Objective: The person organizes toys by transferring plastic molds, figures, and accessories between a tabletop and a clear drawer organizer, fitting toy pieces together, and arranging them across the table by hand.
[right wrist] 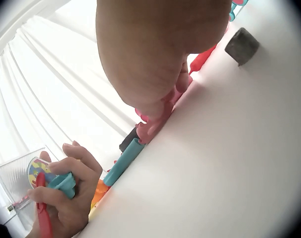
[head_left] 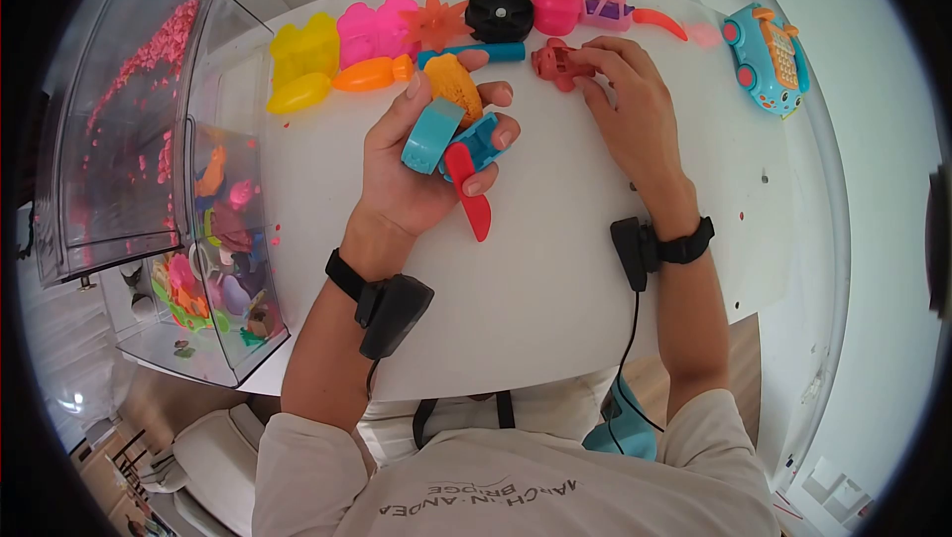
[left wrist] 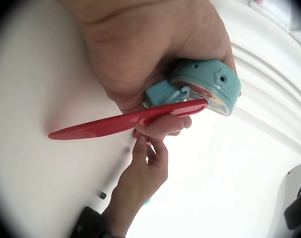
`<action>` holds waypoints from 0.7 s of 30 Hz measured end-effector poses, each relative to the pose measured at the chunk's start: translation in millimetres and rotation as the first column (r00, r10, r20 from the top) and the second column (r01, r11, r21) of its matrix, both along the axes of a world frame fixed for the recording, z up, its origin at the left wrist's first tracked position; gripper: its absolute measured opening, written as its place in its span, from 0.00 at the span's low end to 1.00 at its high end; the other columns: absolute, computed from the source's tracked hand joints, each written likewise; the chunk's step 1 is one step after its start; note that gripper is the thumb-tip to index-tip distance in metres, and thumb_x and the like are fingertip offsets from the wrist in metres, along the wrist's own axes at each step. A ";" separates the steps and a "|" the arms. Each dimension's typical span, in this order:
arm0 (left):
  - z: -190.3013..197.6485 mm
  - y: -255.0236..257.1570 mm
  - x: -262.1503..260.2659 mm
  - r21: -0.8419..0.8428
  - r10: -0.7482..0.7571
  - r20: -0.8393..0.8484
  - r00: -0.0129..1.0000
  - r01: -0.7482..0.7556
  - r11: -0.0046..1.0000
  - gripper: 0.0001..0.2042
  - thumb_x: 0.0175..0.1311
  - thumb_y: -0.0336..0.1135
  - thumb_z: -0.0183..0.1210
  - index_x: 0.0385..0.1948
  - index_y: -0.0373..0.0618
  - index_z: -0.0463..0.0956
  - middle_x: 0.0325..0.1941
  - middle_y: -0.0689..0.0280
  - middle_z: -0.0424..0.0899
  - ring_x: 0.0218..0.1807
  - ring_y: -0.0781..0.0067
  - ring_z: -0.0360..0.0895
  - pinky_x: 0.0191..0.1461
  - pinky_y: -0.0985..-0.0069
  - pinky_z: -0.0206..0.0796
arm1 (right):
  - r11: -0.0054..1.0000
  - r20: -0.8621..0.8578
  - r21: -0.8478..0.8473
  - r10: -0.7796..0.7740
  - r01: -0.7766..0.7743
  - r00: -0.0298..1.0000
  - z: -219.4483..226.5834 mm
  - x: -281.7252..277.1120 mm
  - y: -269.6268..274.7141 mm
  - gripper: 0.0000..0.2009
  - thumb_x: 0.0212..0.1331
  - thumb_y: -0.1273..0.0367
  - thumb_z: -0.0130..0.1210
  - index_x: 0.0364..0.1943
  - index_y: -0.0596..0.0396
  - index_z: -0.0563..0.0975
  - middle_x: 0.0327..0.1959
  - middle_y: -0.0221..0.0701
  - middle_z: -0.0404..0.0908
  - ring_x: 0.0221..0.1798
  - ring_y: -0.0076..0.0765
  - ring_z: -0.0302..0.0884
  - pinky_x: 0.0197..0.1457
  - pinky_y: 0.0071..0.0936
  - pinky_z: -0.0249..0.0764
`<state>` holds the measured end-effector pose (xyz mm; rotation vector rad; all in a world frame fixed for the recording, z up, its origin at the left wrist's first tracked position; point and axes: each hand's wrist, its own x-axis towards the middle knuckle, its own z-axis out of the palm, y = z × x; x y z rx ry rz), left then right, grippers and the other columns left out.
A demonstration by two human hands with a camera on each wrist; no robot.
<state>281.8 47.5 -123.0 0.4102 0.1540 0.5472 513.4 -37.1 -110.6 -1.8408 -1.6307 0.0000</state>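
My left hand [head_left: 389, 180] is raised over the table, palm up, and grips several toys together. Among them are a red toy knife [head_left: 477, 210], a teal round piece [head_left: 432, 136] with a coloured picture on its flat face, and a hollow teal piece [head_left: 484, 143]. An orange textured lump [head_left: 454, 87] sits at the top of this bundle. The knife's blade points towards my body. At the far side of the table my right hand [head_left: 635, 106] pinches a small dull-red toy [head_left: 553, 63] with thumb and fingers, close over the surface.
Along the back edge runs a row of toys: yellow mould [head_left: 302, 46], pink mould [head_left: 372, 29], orange carrot-shaped piece [head_left: 372, 73], teal tube [head_left: 496, 52], black round case [head_left: 500, 13]. A toy telephone [head_left: 766, 61] stands right; clear bins [head_left: 124, 130] stand left.
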 end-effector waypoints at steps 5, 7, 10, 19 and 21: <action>2.1 -0.2 -0.3 -0.013 0.003 -0.001 1.000 -0.003 1.000 0.29 0.76 0.61 0.46 0.68 0.51 0.66 0.53 0.58 0.70 0.47 0.61 0.69 0.24 0.76 0.69 | 0.999 -0.093 0.041 0.007 -0.004 0.996 -3.2 -1.0 2.6 0.13 0.57 0.79 0.61 0.47 0.56 0.83 0.50 0.33 0.81 0.50 0.44 0.81 0.53 0.35 0.80; 2.2 -0.1 -0.3 -0.023 0.003 -0.003 1.000 -0.003 1.000 0.29 0.76 0.61 0.46 0.68 0.51 0.66 0.53 0.58 0.70 0.47 0.61 0.69 0.24 0.76 0.68 | 1.000 -0.060 0.025 0.008 -0.007 0.998 -5.9 1.3 1.9 0.17 0.60 0.80 0.60 0.53 0.54 0.83 0.56 0.33 0.80 0.49 0.35 0.84 0.51 0.29 0.81; 1.6 0.4 -0.1 -0.024 -0.006 0.020 1.000 0.006 1.000 0.28 0.77 0.60 0.45 0.68 0.51 0.66 0.53 0.57 0.70 0.47 0.61 0.69 0.23 0.76 0.68 | 1.000 -0.012 0.011 0.000 0.000 1.000 -5.0 2.1 1.7 0.17 0.60 0.80 0.60 0.54 0.53 0.83 0.56 0.32 0.81 0.49 0.35 0.84 0.49 0.28 0.80; 3.4 0.4 0.1 -0.081 0.014 0.059 0.998 -0.009 0.997 0.24 0.76 0.52 0.50 0.64 0.45 0.67 0.51 0.54 0.76 0.44 0.58 0.76 0.23 0.72 0.71 | 0.998 -0.038 0.052 0.035 -0.033 0.999 -2.4 -0.5 2.5 0.17 0.59 0.79 0.62 0.53 0.52 0.83 0.57 0.31 0.81 0.49 0.34 0.84 0.48 0.28 0.80; 2.1 0.6 -0.3 -0.027 0.001 0.022 1.000 0.000 1.000 0.27 0.76 0.58 0.47 0.67 0.50 0.67 0.53 0.57 0.70 0.47 0.60 0.70 0.23 0.76 0.69 | 0.997 -0.052 0.067 0.044 -0.041 0.998 -3.6 -1.1 2.8 0.17 0.59 0.78 0.63 0.52 0.52 0.83 0.57 0.31 0.81 0.49 0.33 0.83 0.48 0.28 0.80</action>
